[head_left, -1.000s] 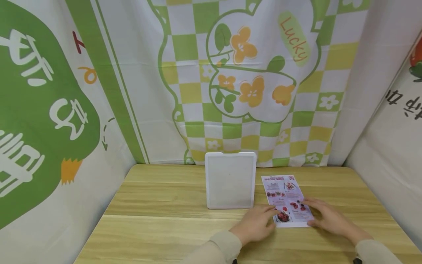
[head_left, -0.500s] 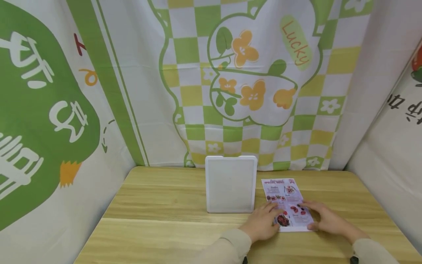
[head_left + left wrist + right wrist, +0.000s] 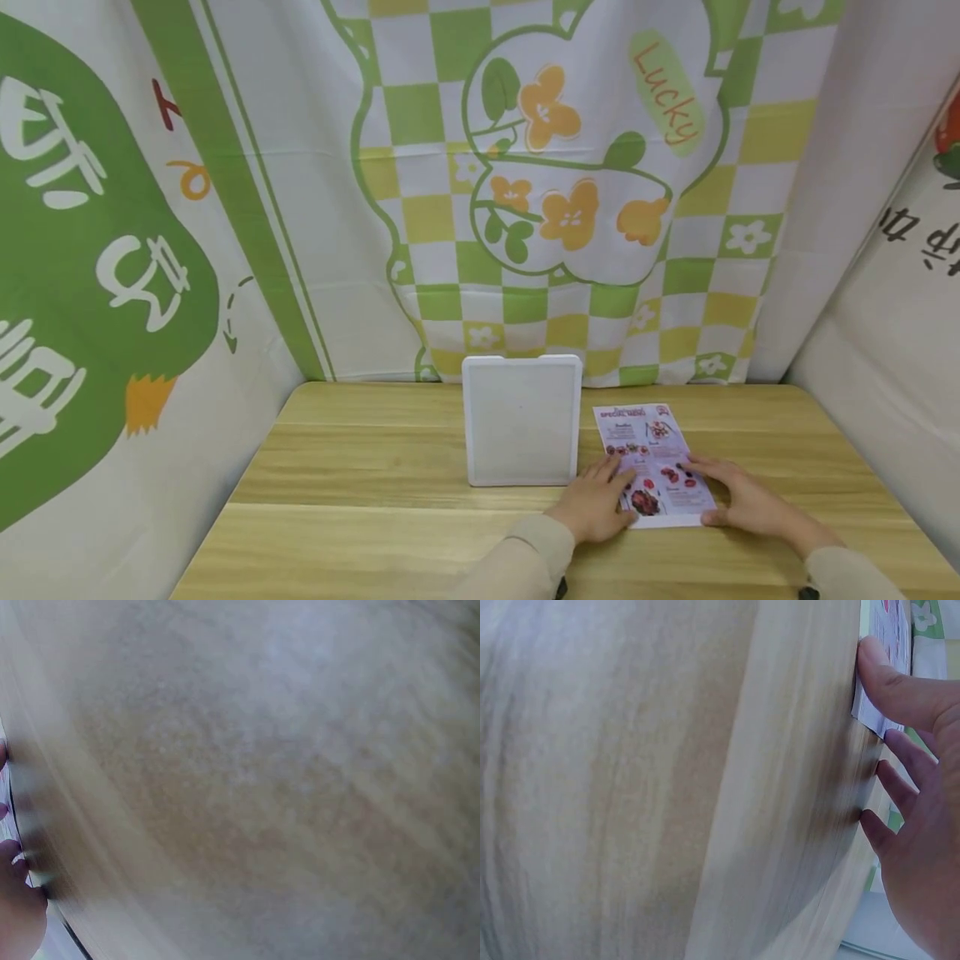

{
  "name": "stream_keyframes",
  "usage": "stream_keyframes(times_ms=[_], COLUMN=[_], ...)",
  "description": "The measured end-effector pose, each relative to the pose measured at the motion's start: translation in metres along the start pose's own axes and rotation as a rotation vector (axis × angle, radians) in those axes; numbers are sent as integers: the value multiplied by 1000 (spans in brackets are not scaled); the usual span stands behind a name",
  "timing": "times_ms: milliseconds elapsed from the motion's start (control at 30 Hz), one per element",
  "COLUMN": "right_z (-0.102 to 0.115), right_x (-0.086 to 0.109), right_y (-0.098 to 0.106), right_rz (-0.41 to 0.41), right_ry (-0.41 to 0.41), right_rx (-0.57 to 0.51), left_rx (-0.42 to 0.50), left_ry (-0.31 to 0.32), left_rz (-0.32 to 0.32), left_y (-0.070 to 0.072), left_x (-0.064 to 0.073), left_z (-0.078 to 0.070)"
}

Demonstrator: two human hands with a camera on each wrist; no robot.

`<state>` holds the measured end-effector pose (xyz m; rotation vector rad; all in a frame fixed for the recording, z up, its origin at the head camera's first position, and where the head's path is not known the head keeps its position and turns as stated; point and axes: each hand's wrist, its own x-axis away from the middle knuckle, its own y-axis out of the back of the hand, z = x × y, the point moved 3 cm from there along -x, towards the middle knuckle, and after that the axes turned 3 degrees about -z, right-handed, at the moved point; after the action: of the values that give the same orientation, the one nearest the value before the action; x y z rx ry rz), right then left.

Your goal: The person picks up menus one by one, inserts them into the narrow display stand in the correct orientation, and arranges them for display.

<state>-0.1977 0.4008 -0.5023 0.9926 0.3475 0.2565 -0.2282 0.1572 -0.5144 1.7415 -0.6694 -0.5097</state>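
A printed menu sheet (image 3: 660, 454), with food pictures and the heading SPECIAL MENU, lies flat on the wooden table. My left hand (image 3: 596, 504) rests along its lower left edge, fingertips overlapping the paper. On the opposite side, my right hand (image 3: 753, 504) touches the right edge with thumb and forefinger, fingers spread. In the right wrist view, the thumb of that hand (image 3: 922, 772) lies at the sheet's edge and the other fingertips come down at the table. Only part of the left hand (image 3: 19, 915) shows in the left wrist view.
Left of the menu stands an upright white-framed panel (image 3: 522, 421), close to my left hand. The wooden table (image 3: 360, 533) ends at the back against a green-and-white checked curtain (image 3: 525, 304). Printed cloths hang at both sides.
My left hand has shifted forward and right along the menu's left edge. The right hand stays at the right edge. The head view has tilted slightly.
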Motion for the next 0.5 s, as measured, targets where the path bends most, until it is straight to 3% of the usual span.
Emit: stream_keyframes(times_ms=[333,500], right_z=[1,-2], right_x=[6,6], right_y=[-4,-5], right_rz=[-127,-217], right_ry=[-6,-21], right_rx=[71,32], left_rx=[-44,-28], left_ry=[-18,-13], left_rz=[-44,-43], left_y=[-3,-4], left_x=[-1,-4], left_z=[0,-1])
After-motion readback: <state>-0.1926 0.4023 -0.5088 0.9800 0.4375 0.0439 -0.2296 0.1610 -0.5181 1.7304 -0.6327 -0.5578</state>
